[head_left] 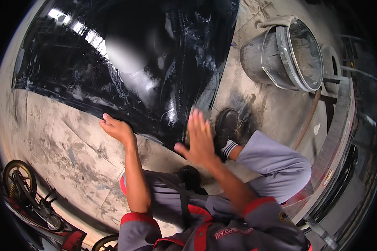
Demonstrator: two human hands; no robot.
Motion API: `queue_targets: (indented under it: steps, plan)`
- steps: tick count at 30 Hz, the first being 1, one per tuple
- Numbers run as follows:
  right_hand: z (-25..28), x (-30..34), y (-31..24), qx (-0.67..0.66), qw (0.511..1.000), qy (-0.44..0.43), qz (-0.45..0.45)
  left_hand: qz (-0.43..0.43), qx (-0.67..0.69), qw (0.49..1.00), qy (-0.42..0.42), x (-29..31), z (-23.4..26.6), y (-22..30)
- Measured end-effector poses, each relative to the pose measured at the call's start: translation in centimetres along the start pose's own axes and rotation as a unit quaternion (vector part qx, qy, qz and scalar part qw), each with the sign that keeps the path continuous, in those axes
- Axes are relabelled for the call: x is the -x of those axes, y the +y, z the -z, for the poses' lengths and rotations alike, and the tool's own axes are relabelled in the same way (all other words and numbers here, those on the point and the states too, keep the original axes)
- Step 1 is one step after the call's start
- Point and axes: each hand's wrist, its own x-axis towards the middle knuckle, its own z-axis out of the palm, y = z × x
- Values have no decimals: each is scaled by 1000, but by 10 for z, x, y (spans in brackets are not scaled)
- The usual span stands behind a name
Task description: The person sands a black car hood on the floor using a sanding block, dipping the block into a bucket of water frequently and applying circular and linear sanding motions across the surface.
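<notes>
A large glossy black panel (146,46), like a vehicle body panel, fills the upper left, wet and streaked with whitish smears. My left hand (118,129) is at its near edge, fingers bent against the rim and partly hidden. On the near right corner of the panel lies my right hand (200,136), palm down, fingers stretched out and side by side with the thumb apart. A greyish edge shows by its fingertips; whether something thin lies under the fingers is not visible.
A grey, stained bucket (259,56) with a cloth (277,21) over its rim is right of the panel. My shoe (227,125) rests close to the panel's right edge. A motorcycle (42,209) is at lower left, and a metal frame (337,129) runs along the right.
</notes>
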Motion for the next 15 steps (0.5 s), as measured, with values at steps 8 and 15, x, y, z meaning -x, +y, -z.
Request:
queue_targets:
  steps: [8,15]
  plan:
    - [-5,22,-8,-12,1000,-12,-24,-23,-27,999,-6,1,-1,-2]
    - [65,-128,64,54,990,125,-24,-1,-38,997,-61,3,2,-3]
